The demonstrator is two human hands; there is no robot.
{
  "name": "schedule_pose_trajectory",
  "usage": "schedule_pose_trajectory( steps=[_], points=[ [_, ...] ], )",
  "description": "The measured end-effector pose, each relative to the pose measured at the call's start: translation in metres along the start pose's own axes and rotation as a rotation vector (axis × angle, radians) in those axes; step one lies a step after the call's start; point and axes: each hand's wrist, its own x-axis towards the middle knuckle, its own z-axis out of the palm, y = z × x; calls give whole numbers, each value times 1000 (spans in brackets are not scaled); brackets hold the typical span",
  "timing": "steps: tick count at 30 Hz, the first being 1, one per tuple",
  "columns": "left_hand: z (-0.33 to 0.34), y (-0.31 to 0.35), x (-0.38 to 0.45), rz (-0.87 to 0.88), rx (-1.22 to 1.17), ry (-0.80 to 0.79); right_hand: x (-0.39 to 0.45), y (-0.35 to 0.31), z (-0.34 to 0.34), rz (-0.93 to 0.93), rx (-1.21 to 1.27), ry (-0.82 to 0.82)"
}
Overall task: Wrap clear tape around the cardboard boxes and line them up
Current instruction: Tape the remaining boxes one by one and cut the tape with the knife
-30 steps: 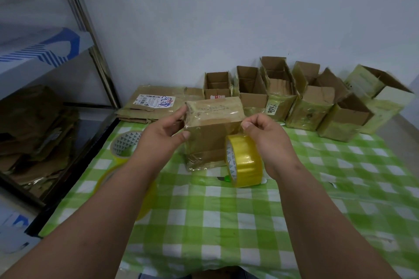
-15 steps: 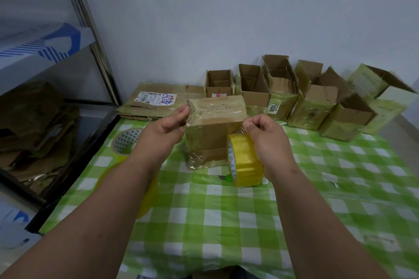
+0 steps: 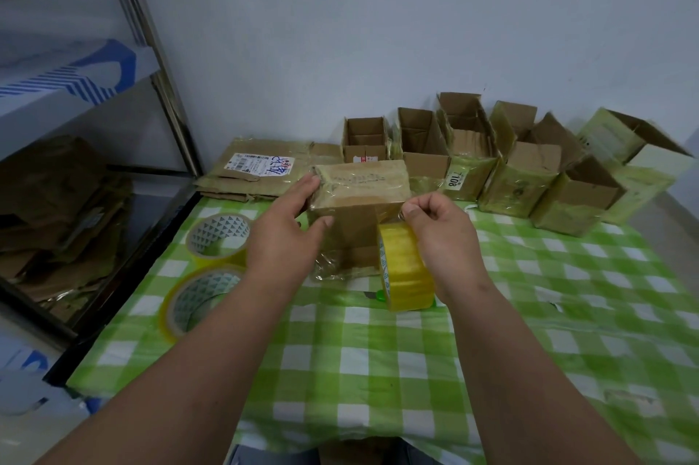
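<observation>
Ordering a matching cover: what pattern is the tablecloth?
Green and white checks on the tablecloth, seen in the head view.

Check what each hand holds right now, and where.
Left hand steadies the cardboard box by its left side, fingers straight. Right hand holds the tape roll at its top.

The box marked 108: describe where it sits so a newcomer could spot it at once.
Look along the white wall at the far edge of the green checked tablecloth, where a row of open cardboard boxes stands. The box marked 108 is third from the left, the only one with a white label reading 108.
</observation>
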Motion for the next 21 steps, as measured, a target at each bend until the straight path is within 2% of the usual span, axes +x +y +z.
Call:
schedule_pose_trajectory(
  steps=[2, 7, 12, 21],
  points=[
    [2, -1, 1, 2, 30, 14, -1, 0, -1, 1, 0, 1],
    [-3, -4, -1, -52, -72, -15, -3, -1, 0, 3, 11, -1],
    [-10, -2, -1, -77, -11, -30, -10, -2, -2, 30, 83, 15],
    [-32, 4, -3, -140, -291, -179, -26, -11, -20, 96, 246, -85]
  ],
)
